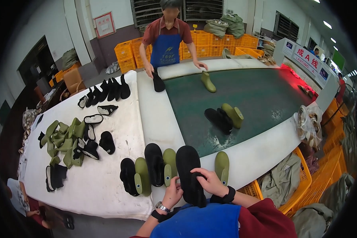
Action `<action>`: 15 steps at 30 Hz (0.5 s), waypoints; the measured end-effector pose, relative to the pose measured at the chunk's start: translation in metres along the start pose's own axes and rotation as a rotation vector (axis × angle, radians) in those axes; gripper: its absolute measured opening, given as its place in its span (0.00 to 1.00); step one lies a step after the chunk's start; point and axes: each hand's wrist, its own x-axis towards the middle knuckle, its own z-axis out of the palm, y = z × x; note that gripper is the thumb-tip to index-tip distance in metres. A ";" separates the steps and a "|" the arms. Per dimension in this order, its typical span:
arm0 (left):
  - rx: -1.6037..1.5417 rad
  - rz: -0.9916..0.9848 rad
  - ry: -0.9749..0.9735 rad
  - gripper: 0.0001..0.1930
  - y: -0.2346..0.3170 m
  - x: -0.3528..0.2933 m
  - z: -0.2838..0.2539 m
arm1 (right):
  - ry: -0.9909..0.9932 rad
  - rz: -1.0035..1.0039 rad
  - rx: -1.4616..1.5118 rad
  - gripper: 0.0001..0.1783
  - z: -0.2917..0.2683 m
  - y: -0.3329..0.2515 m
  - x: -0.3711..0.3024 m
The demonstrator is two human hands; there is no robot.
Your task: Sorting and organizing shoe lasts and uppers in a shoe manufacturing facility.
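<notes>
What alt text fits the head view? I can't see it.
The right-hand grip holds a black shoe, left-hand grip beside it. Green shoe forms and black shoes line up alongside; across a green surface, a co-worker's hands are at another black shoe and green form.

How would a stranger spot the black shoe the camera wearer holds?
Find the big green surface. Black shoes and green foot forms line its near left corner. The black shoe meant, unlike the other two there, is in the right hand.
</notes>
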 end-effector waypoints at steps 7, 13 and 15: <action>0.152 0.074 -0.018 0.17 0.049 -0.016 -0.006 | -0.018 -0.042 -0.069 0.18 -0.015 0.003 -0.005; 0.317 0.198 0.082 0.10 0.075 -0.022 0.007 | -0.064 -0.038 0.010 0.18 -0.032 0.001 -0.013; 0.374 0.098 0.009 0.08 0.072 -0.019 0.014 | -0.076 -0.065 0.019 0.18 -0.041 0.004 -0.014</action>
